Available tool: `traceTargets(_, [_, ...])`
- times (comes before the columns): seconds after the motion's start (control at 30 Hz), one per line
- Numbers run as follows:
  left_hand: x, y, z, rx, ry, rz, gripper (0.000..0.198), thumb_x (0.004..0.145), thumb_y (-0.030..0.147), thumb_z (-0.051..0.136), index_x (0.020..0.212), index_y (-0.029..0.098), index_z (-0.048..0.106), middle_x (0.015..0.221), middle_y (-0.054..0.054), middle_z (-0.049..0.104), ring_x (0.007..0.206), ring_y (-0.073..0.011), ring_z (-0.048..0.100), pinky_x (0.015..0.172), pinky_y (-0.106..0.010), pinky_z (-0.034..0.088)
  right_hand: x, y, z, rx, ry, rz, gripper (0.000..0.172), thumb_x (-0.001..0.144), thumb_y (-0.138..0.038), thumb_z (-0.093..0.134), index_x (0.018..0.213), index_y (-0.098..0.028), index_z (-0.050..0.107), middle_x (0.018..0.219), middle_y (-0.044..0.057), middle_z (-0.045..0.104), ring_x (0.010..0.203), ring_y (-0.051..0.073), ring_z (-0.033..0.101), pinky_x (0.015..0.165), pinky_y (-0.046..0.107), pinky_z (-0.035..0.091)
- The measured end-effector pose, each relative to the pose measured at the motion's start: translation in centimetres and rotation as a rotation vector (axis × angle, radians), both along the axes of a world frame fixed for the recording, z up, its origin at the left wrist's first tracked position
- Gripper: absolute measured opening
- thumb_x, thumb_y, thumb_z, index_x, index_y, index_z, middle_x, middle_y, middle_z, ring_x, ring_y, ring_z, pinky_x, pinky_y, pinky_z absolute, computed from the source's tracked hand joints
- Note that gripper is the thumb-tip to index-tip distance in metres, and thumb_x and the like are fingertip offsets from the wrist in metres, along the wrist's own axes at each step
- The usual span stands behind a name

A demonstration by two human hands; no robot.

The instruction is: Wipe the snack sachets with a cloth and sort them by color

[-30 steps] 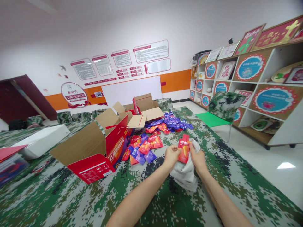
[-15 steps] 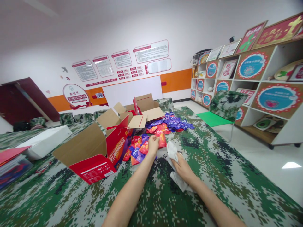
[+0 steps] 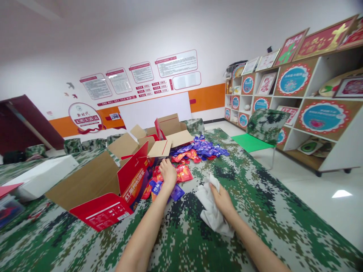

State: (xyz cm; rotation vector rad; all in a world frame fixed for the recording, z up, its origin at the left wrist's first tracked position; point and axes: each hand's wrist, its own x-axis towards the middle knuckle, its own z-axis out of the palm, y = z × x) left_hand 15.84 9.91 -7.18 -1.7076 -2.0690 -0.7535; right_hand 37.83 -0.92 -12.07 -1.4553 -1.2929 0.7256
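Note:
My left hand (image 3: 168, 174) is over the near pile of red and purple sachets (image 3: 185, 173), beside the open red carton (image 3: 135, 179). Its fingers are curled and closed; whatever they may hold is hidden behind them. In my right hand (image 3: 221, 199) is a crumpled white cloth (image 3: 210, 206), gripped between thumb and fingers just above the table or touching it. Farther back lies a larger heap of purple sachets (image 3: 208, 147), with some red ones at its left edge.
Another open carton (image 3: 170, 126) stands behind the red one. A camouflage cloth (image 3: 255, 219) covers the table. At left are a white box (image 3: 45, 173) and a clear plastic bin (image 3: 10, 209). A green-seated chair (image 3: 252, 141) and a shelf unit (image 3: 323, 124) stand at right.
My left hand has moved left, from the red sachets toward the carton. The right hand still has the cloth, which now hangs more bunched and nearer me. The view has shifted slightly right.

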Motion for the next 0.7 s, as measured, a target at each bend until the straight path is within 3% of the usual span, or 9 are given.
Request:
traceTargets(0.1, [2.1,3.1,0.0,-0.134,0.117,-0.1,0.027,0.081,0.011,0.035,0.104,0.012,0.049,0.106,-0.014,0.052,0.099,-0.0231,0.048,0.084,-0.035,0.037,-0.1,-0.1,0.1,0.014,0.017,0.007,0.051,0.079,-0.045,0.044,0.118,-0.014,0.054,0.121,0.013,0.057,0.115,0.025,0.049,0.098,0.038,0.035])
traceTargets(0.23, [3.4,7.2,-0.2,-0.254,0.13,-0.106,0.024,0.082,0.011,0.037,0.1,0.009,0.053,0.095,-0.015,0.058,0.089,-0.0221,0.055,0.078,-0.033,0.04,0.0,0.0,0.1,0.025,0.053,0.005,0.05,0.079,-0.044,0.045,0.119,-0.015,0.053,0.122,0.012,0.056,0.115,0.024,0.049,0.099,0.038,0.033])
traceTargets(0.37, [3.5,8.8,-0.3,-0.291,0.125,-0.098,0.024,0.082,0.007,0.034,0.093,0.006,0.056,0.084,-0.016,0.06,0.082,-0.0215,0.058,0.073,-0.032,0.041,0.4,0.4,0.1,-0.009,0.097,-0.025,0.05,0.078,-0.045,0.046,0.118,-0.015,0.054,0.12,0.011,0.057,0.114,0.024,0.05,0.098,0.038,0.034])
traceTargets(0.53, [3.7,7.2,0.8,-0.247,0.132,-0.124,0.024,0.085,0.01,0.033,0.095,0.009,0.054,0.087,-0.014,0.061,0.084,-0.0195,0.058,0.074,-0.03,0.041,0.6,0.4,0.1,-0.004,0.148,-0.031,0.049,0.077,-0.046,0.049,0.115,-0.016,0.057,0.117,0.01,0.06,0.112,0.024,0.051,0.098,0.039,0.034])
traceTargets(0.7, [5.8,1.7,1.4,-0.087,-0.037,-0.321,0.024,0.089,0.02,0.03,0.098,0.014,0.052,0.084,-0.009,0.061,0.079,-0.0171,0.057,0.068,-0.026,0.04,0.5,0.3,1.1,-0.05,0.502,-0.065,0.047,0.072,-0.048,0.056,0.109,-0.019,0.06,0.112,0.006,0.063,0.108,0.023,0.055,0.096,0.038,0.039])
